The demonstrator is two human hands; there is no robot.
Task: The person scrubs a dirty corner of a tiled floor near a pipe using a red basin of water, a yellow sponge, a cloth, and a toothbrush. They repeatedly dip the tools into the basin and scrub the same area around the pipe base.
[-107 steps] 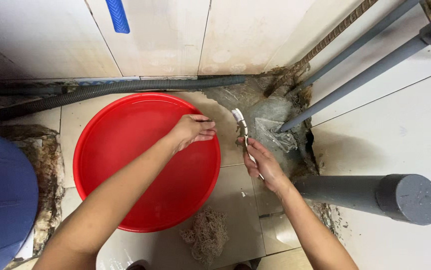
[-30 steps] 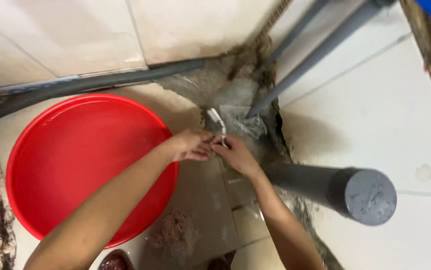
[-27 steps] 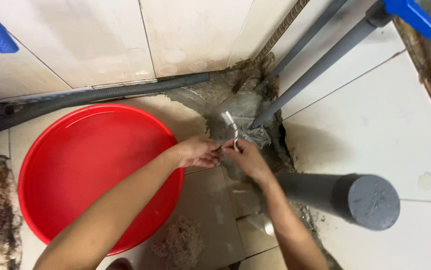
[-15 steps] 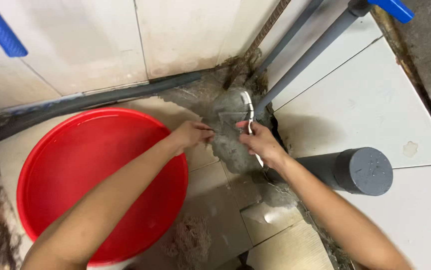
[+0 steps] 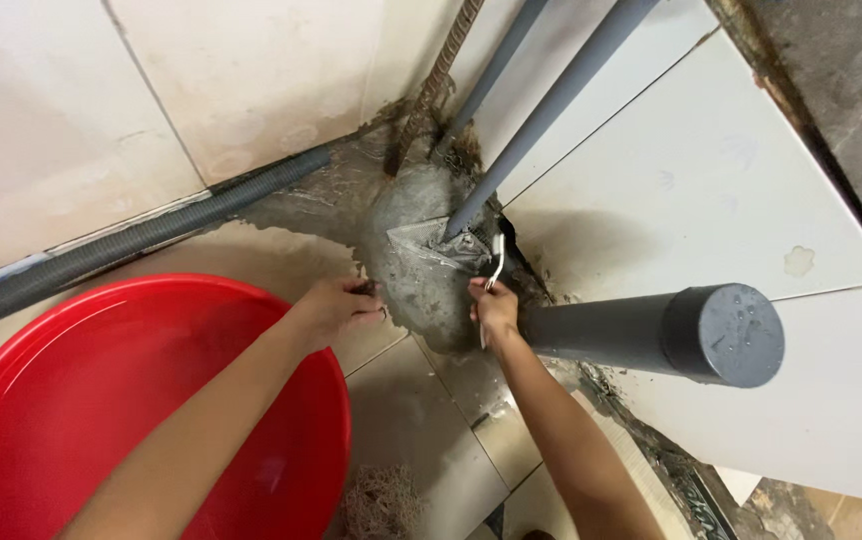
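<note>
My right hand (image 5: 494, 308) grips a small metal trowel (image 5: 492, 266); its blade presses on wet grey cement (image 5: 421, 270) packed in the floor corner where thin grey pipes (image 5: 541, 110) come down. My left hand (image 5: 336, 305) rests with curled fingers on the tiled floor at the edge of the cement patch, just right of a red plastic basin (image 5: 101, 400). I cannot tell whether the left hand holds anything.
A thick capped grey pipe (image 5: 671, 335) sticks out right beside my right forearm. A ribbed grey hose (image 5: 141, 240) runs along the wall base at left. A fibrous scrub clump (image 5: 381, 500) lies on the floor near the basin. White tiled walls enclose the corner.
The view has closed in on the corner. My right hand with the trowel has moved onto the cement, and my left hand has shifted from near the trowel to the patch's left edge.
</note>
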